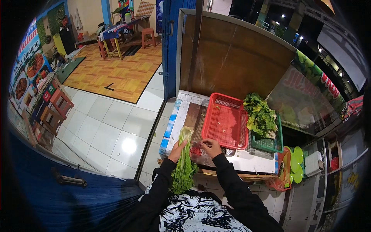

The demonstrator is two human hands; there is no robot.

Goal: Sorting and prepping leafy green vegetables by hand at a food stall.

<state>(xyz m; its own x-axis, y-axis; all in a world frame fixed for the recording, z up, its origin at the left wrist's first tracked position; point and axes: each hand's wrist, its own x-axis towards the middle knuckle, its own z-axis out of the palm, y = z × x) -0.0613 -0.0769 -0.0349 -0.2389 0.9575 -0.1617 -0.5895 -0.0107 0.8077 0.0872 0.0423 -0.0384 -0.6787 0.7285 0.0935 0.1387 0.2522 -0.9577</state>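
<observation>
My left hand grips a long head of leafy green vegetable, its pale stem end up over the table and its leaves hanging towards my body. Just to the right, the fingers of my right hand are closed on the edge of a clear plastic bag with small red items in it, perhaps rubber bands. Beyond my right hand lies a red plastic basket with only small leaf scraps inside. More leafy greens, some yellowed, are heaped on a green plastic basket at the right.
The white table stands against a brown panel. An orange plastic bag and bright green round items are at its right end. Left of it are a tiled floor, plastic stools and a blue door or shutter.
</observation>
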